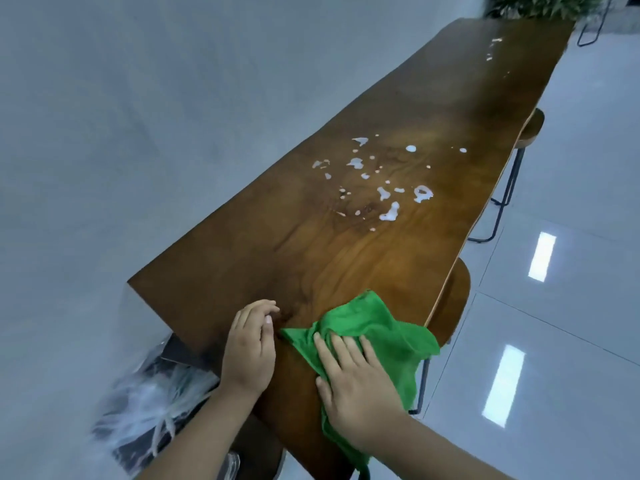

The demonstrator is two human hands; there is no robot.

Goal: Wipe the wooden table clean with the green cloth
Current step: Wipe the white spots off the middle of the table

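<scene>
The right hand lies flat with fingers straight and slightly spread, pressing down on the green cloth, which sits bunched at the near end of the wooden table and overhangs its right edge. At 9 o'clock from it, just beside the cloth, the left hand rests on the bare wood, fingers loosely bent, holding nothing. White spill patches dot the tabletop at 12 o'clock. A wooden stool stands under the edge at 2 o'clock.
</scene>
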